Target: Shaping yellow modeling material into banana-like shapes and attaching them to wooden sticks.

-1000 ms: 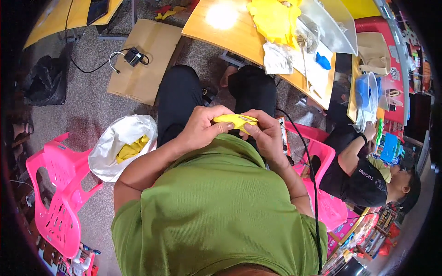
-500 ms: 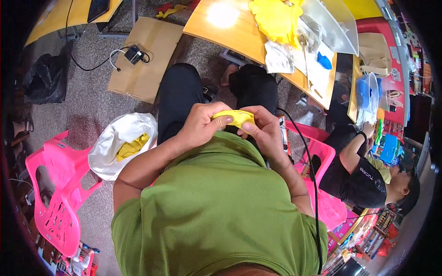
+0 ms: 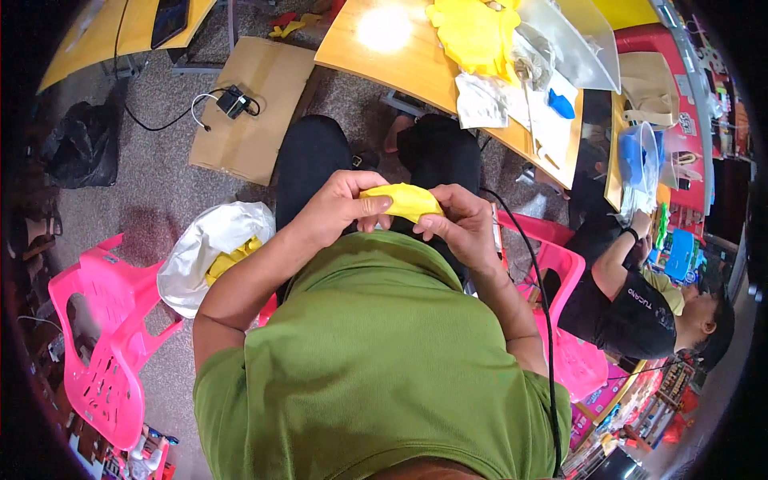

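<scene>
A small yellow piece, soft and fabric-like [image 3: 412, 202], is stretched between my two hands above my lap. My left hand [image 3: 346, 206] pinches its left end, thumb on top. At its right end my right hand [image 3: 462, 222] grips with thumb and fingers. What the piece is exactly I cannot make out. More yellow pieces [image 3: 234, 260] lie in a white sack [image 3: 180, 276] on the floor to my left. Ahead on the wooden table [image 3: 376, 60] is a pile of flat yellow pieces [image 3: 478, 36].
A clear plastic bin [image 3: 588, 48], white cloth [image 3: 482, 102] and a blue piece [image 3: 561, 104] are on the table. Pink chairs stand left [image 3: 104, 344] and right [image 3: 572, 360]. Cardboard [image 3: 256, 112] with a black adapter [image 3: 233, 102] lies on the floor. A co-worker [image 3: 632, 304] sits at right; a black cable [image 3: 547, 320] hangs beside me.
The yellow piece has turned a little between my fingers and shows more of its broad side. My left hand has shifted slightly left and my right hand slightly right. Both keep hold.
</scene>
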The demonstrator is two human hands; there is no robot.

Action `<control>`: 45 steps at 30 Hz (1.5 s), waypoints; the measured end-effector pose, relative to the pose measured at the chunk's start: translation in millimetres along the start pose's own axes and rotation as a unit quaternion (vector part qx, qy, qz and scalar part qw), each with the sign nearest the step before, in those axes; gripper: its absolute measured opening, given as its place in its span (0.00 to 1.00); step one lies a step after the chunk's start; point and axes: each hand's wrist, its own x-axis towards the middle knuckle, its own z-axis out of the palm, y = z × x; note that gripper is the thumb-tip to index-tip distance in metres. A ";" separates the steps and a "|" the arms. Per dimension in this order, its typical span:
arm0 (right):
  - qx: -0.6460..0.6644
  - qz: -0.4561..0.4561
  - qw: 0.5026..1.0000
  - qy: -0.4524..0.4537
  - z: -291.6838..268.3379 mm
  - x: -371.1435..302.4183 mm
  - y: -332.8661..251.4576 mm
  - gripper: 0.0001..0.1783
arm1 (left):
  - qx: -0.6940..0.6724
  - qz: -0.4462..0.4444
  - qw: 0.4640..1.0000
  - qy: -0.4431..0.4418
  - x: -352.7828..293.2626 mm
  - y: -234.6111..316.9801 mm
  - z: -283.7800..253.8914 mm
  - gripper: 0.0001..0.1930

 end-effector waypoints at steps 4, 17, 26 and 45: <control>-0.049 -0.013 0.999 -0.003 -1.5 -0.4 3.6 0.16 | 0.013 0.072 0.997 0.019 9.5 -5.3 6.0 0.08; -0.106 0.042 0.993 0.012 1.3 9.7 -8.8 0.11 | 0.101 -0.003 0.995 0.003 11.0 9.6 9.2 0.12; 0.043 0.078 0.994 0.064 -1.2 14.0 -1.0 0.11 | 0.133 0.095 0.986 -0.011 5.0 0.6 6.1 0.20; 0.181 0.133 0.974 0.020 1.3 18.9 -10.3 0.17 | 0.137 0.009 0.991 0.006 15.4 12.4 -6.4 0.09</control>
